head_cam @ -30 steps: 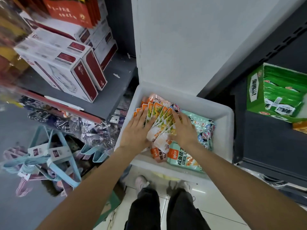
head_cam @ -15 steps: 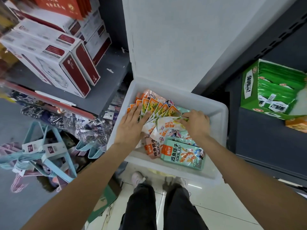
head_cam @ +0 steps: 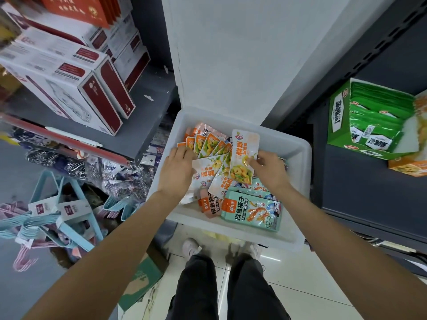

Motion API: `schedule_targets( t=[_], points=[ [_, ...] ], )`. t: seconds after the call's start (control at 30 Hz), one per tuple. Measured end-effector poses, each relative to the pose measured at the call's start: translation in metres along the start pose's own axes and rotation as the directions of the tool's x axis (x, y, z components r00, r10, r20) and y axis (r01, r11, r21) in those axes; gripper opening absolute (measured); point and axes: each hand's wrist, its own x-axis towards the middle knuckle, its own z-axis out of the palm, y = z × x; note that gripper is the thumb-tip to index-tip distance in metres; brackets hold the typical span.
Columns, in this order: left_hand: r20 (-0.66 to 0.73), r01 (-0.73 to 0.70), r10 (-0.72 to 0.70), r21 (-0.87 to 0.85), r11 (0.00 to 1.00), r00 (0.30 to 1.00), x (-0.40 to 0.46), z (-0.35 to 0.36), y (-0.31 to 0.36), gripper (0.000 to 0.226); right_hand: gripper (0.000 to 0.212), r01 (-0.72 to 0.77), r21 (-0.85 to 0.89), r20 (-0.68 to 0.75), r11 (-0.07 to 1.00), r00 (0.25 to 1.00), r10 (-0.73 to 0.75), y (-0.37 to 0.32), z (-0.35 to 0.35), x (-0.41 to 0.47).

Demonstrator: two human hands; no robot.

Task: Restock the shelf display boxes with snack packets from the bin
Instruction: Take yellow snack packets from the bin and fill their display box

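Fingers point(head_cam: 253, 160) of the right hand point(head_cam: 269, 172) are pinching one orange-and-white snack packet point(head_cam: 244, 155), holding it upright over the white bin point(head_cam: 298, 181) at centre frame. Left hand point(head_cam: 176, 170) is lying flat, fingers close together, pressing on a fan of matching packets point(head_cam: 208, 146) in the bin's upper-left part. Teal packets point(head_cam: 251, 210) are lying at the bin's lower edge. Green display box point(head_cam: 360, 121), holding green packets, is sitting on the dark shelf point(head_cam: 369, 181) at right of frame, well apart from the bin. White-and-red boxes point(head_cam: 76, 86) are stacked at upper left.
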Motion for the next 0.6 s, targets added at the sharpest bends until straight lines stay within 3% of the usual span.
schedule_targets(
  t=[0.1,0.23,0.3,0.43,0.6],
  points=[
    [-0.001,0.022,-0.022,-0.075,0.997,1.000,0.000,-0.006,0.004,0.021,0.034,-0.043,0.092,-0.021,0.995,0.999,0.045,-0.004,0.000,-0.004],
    [-0.018,0.086,-0.103,-0.418,0.904,0.995,0.004,-0.033,0.015,0.013,0.010,-0.007,0.183,-0.064,0.983,0.998,0.019,-0.015,-0.012,-0.008],
    [-0.046,0.071,-0.107,-0.490,0.869,0.993,0.007,-0.052,0.026,0.013,0.021,0.010,0.235,-0.117,0.972,0.993,0.018,-0.023,-0.024,-0.012],
    [-0.107,-0.064,0.015,-0.467,0.882,0.994,0.017,-0.093,0.060,0.008,0.010,0.101,0.204,-0.218,0.974,0.974,-0.055,-0.033,-0.058,-0.020],
    [-0.196,-0.241,0.179,-0.365,0.899,0.964,0.034,-0.133,0.122,0.009,0.027,0.210,0.161,-0.325,0.964,0.934,-0.149,-0.034,-0.122,-0.030]
  ],
)
